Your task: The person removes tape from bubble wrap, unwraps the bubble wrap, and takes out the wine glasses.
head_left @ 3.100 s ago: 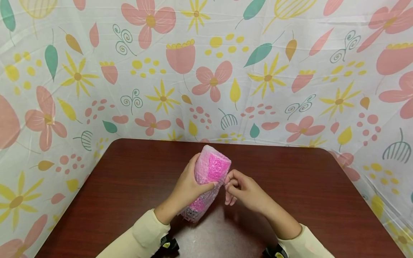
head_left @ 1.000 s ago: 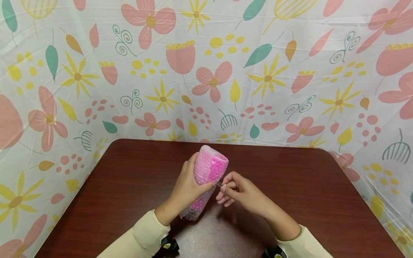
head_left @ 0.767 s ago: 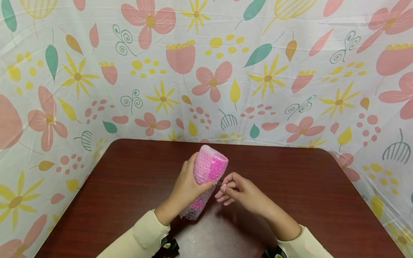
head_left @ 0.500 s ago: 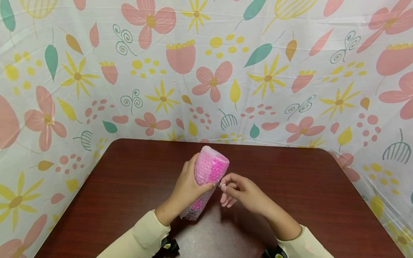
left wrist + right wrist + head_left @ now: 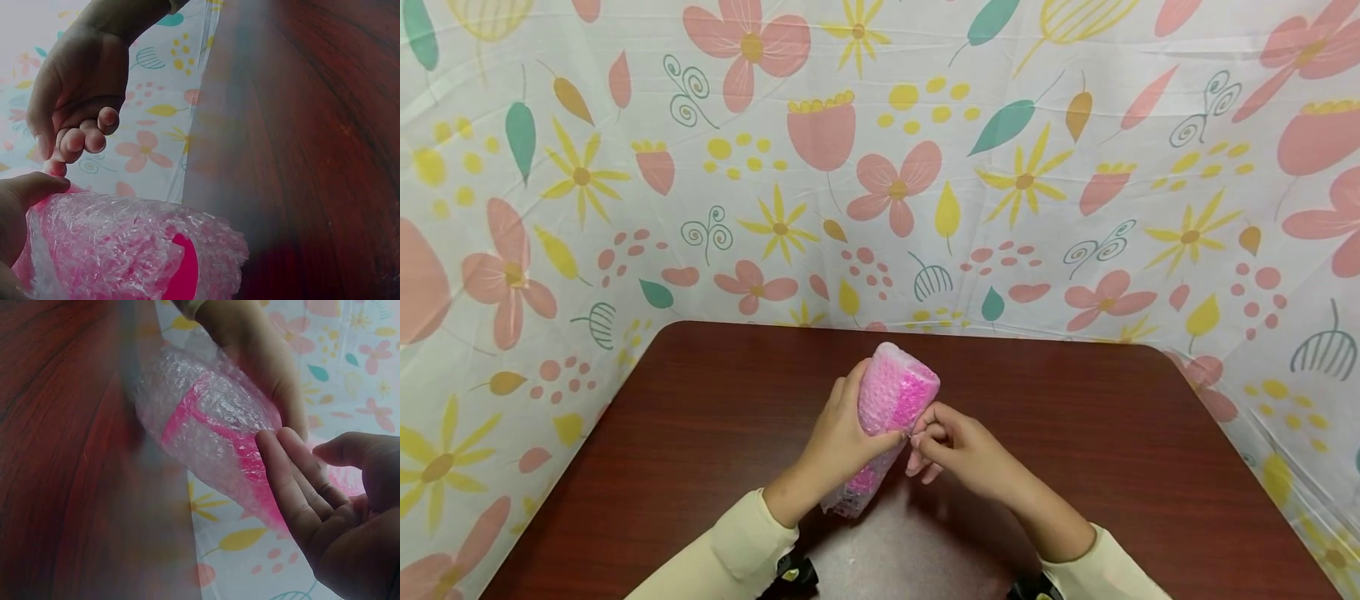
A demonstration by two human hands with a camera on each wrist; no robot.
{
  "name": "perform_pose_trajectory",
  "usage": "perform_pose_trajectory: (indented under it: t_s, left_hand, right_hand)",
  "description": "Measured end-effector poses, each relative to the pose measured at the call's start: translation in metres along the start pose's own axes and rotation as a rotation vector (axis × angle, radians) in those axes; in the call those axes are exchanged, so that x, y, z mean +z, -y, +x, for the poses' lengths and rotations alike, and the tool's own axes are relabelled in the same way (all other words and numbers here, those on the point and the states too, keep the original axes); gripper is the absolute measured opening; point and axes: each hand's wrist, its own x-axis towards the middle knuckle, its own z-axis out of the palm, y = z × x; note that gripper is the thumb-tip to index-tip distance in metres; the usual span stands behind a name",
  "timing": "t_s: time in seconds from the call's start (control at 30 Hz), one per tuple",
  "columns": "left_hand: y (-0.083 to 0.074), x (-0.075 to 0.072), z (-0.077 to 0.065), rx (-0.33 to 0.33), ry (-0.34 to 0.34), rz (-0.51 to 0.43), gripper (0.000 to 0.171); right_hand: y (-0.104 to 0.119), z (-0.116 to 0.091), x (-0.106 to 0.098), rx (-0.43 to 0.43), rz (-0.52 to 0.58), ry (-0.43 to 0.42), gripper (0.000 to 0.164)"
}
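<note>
A pink cylinder-shaped package (image 5: 891,396) in bubble wrap (image 5: 119,237) stands tilted over the table, its top leaning to the right. My left hand (image 5: 842,437) grips it around the middle from the left side, thumb across the front. At the package's right edge, my right hand (image 5: 958,446) has thumb and forefinger pinched together, where a small clear strip like tape showed moments before; the strip itself is mostly hidden now. The other fingers (image 5: 281,481) of that hand stay loosely extended beside the wrap. Bare bright pink shows through gaps in the wrapping in the left wrist view.
The package is above a dark red-brown wooden table (image 5: 715,392) with rounded far corners. A white cloth backdrop (image 5: 820,192) printed with flowers and leaves hangs behind and at both sides. Black straps (image 5: 793,575) sit at the wrists near the cream sleeves (image 5: 730,542).
The package and my left hand have shifted slightly right and down. My right thumb and forefinger have come closer against the package edge, and the short strip between them no longer shows.
</note>
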Motion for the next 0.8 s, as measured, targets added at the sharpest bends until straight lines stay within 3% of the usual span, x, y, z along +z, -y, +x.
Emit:
perform_pose_trajectory:
  t_s: [0.37,0.8]
  left_hand:
    - [0.0,0.0009,0.0038,0.03,-0.016,0.018,0.103]
    - [0.0004,0.0002,0.0021,-0.007,0.017,0.011,0.102]
  right_hand:
    - [0.0002,-0.0022,0.0013,-0.129,-0.028,0.016,0.014]
    - [0.0006,-0.0029,0.002,-0.139,-0.011,0.033,0.019]
